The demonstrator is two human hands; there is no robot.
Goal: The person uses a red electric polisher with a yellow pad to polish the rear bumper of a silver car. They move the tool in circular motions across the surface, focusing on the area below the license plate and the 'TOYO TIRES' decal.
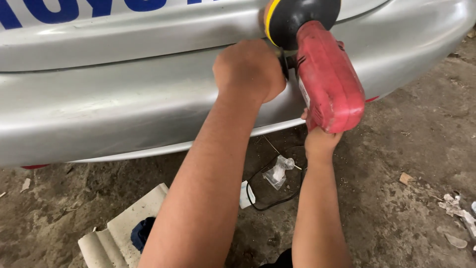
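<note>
A red power polisher [327,79] with a black and yellow round pad [297,17] is pressed against a silver car bumper [124,104]. My left hand [249,69] is closed around the tool's side handle, just left of the pad. My right hand [320,139] grips the rear end of the red body from below, partly hidden by it. The pad's face touches the upper part of the bumper near the top edge of the view.
Dirt floor lies below the bumper. A black power cord [267,191] loops on the ground with a crumpled clear plastic bag [277,171] beside it. A pale corrugated sheet [124,228] with a dark blue cloth [143,232] lies at lower left. Rubble [458,208] is scattered at right.
</note>
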